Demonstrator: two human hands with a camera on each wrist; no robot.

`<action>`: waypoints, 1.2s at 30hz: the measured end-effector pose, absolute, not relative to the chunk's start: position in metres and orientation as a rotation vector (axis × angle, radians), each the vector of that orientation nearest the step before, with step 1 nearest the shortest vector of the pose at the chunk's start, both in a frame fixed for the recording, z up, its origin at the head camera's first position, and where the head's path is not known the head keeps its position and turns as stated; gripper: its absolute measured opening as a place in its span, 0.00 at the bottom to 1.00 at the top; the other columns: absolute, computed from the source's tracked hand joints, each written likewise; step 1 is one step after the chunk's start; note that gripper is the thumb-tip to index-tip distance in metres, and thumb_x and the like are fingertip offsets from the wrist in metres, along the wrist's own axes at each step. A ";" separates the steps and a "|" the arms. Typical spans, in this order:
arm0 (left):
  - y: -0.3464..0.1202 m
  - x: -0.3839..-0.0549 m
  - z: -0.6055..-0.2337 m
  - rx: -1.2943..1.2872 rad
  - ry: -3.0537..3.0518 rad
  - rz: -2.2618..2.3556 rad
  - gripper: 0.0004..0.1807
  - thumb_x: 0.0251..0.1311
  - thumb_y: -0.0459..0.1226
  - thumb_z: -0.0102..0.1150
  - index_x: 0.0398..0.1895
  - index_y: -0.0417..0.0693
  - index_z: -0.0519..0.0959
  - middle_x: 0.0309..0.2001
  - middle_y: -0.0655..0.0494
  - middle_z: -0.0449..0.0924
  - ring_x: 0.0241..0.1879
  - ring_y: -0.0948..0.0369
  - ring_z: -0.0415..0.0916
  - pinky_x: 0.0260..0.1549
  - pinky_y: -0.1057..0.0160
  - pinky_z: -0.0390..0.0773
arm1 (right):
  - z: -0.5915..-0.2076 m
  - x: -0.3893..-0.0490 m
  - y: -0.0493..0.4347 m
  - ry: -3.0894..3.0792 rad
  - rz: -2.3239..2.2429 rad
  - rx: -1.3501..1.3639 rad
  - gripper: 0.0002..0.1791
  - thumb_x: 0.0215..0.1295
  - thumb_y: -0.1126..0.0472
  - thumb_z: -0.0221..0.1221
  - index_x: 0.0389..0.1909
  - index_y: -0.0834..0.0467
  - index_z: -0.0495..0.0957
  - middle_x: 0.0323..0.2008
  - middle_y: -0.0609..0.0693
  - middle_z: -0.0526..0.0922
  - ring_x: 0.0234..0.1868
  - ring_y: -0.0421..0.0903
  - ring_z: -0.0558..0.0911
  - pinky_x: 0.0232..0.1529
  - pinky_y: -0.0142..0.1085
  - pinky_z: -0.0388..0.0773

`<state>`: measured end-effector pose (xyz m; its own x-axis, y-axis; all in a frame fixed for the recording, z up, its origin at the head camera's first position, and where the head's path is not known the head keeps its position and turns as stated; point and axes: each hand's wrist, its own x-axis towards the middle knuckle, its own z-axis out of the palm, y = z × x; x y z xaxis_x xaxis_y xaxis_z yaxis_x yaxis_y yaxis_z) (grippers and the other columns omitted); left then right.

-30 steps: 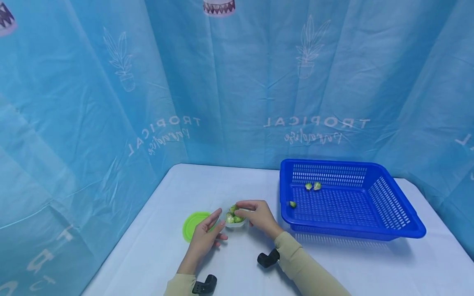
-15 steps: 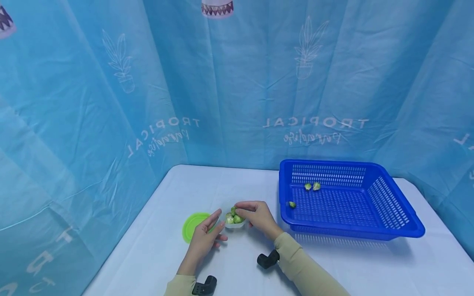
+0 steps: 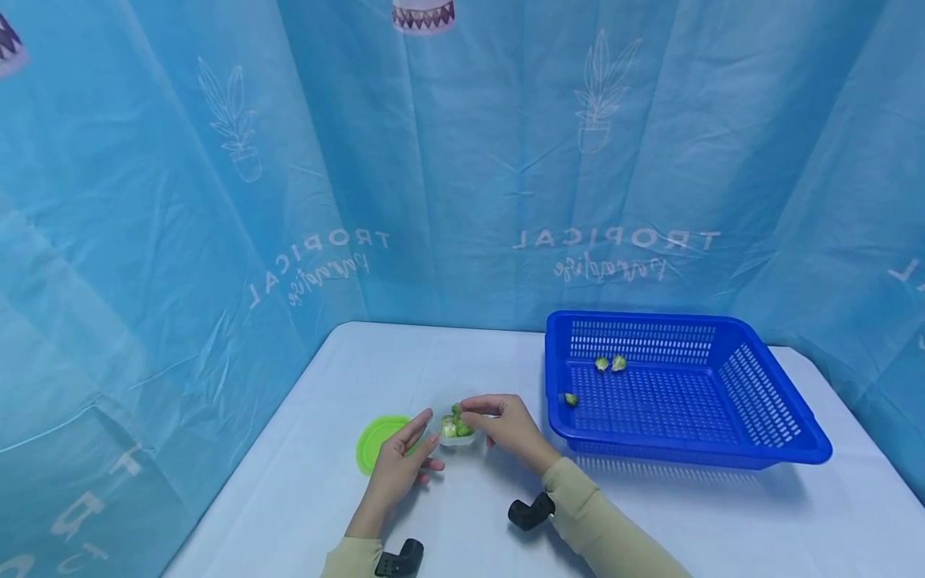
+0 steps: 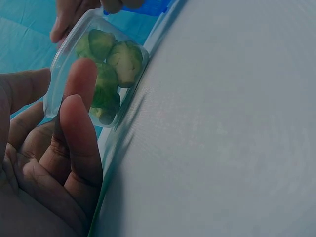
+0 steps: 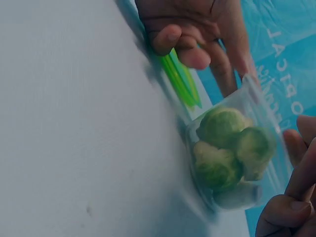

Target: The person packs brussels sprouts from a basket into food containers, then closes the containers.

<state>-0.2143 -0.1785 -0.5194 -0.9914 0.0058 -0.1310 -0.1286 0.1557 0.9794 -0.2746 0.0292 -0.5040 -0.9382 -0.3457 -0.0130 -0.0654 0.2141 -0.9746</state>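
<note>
A small clear plastic container (image 5: pixel 197 118) with several Brussels sprouts (image 5: pixel 219 165) inside stands on the white table. My left hand (image 3: pixel 396 466) is at its left side, fingers fairly straight and spread; in the left wrist view a fingertip meets the rim. From the right, my right hand (image 3: pixel 509 421) reaches over the container, thumb and forefinger pinching a sprout (image 3: pixel 457 409) at the top. The wrist views do not show that pinch clearly. Partly behind my left hand lies a round bright green lid (image 3: pixel 374 444).
To the right stands a large blue plastic basket (image 3: pixel 679 449) with slotted walls, holding 3 Brussels sprouts (image 3: pixel 618 364) near its left side. A blue printed curtain (image 3: pixel 462 160) hangs behind and beside the white table (image 3: pixel 405 353).
My right hand and wrist have shifted slightly right and down, its fingertips staying over the container. My left hand, the lid and the basket keep their places.
</note>
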 end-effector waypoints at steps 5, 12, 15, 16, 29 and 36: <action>-0.179 -0.216 -0.521 -0.127 2.304 1.972 0.31 0.60 0.51 0.59 0.67 0.68 0.64 0.69 0.56 0.64 0.33 0.54 0.85 0.22 0.64 0.81 | -0.494 -0.267 0.031 2.238 -1.790 -0.439 0.16 0.58 0.47 0.64 0.46 0.47 0.83 0.47 0.41 0.85 0.40 0.56 0.81 0.23 0.34 0.77; -0.178 -0.215 -0.521 -0.130 2.320 1.990 0.30 0.60 0.51 0.59 0.66 0.69 0.65 0.68 0.56 0.66 0.32 0.55 0.85 0.21 0.65 0.80 | -0.478 -0.254 0.032 2.232 -1.765 -0.484 0.17 0.57 0.44 0.64 0.45 0.45 0.83 0.47 0.40 0.84 0.33 0.56 0.79 0.24 0.37 0.78; -0.178 -0.214 -0.521 -0.137 2.323 1.989 0.30 0.59 0.51 0.59 0.66 0.69 0.65 0.67 0.57 0.67 0.31 0.56 0.85 0.21 0.66 0.80 | -0.472 -0.250 0.033 2.245 -1.743 -0.526 0.18 0.56 0.42 0.64 0.45 0.44 0.83 0.47 0.39 0.84 0.24 0.48 0.76 0.25 0.40 0.79; -0.178 -0.214 -0.521 -0.139 2.324 1.988 0.30 0.59 0.52 0.59 0.66 0.69 0.65 0.67 0.57 0.68 0.31 0.56 0.85 0.21 0.66 0.80 | -0.469 -0.249 0.033 2.249 -1.735 -0.544 0.18 0.56 0.41 0.63 0.45 0.44 0.83 0.46 0.38 0.84 0.22 0.45 0.75 0.25 0.41 0.79; -0.177 -0.213 -0.518 -0.149 2.316 1.992 0.31 0.58 0.52 0.60 0.66 0.69 0.65 0.67 0.56 0.67 0.31 0.56 0.85 0.21 0.66 0.80 | -0.437 -0.238 0.042 2.254 -1.703 -0.663 0.17 0.57 0.40 0.62 0.44 0.42 0.83 0.45 0.39 0.85 0.22 0.44 0.76 0.24 0.34 0.78; -0.177 -0.214 -0.518 -0.118 2.332 1.976 0.32 0.59 0.51 0.59 0.67 0.64 0.64 0.69 0.54 0.64 0.31 0.56 0.85 0.21 0.65 0.81 | -0.421 -0.238 0.053 2.262 -1.715 -0.697 0.16 0.59 0.42 0.61 0.45 0.43 0.83 0.46 0.41 0.86 0.22 0.45 0.76 0.26 0.36 0.79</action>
<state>-0.2135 -0.1773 -0.5183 -0.9936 -0.0055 -0.1129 -0.1123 0.1637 0.9801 -0.2381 0.0535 -0.4211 -0.8637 -0.4921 0.1088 -0.2376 0.2072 -0.9490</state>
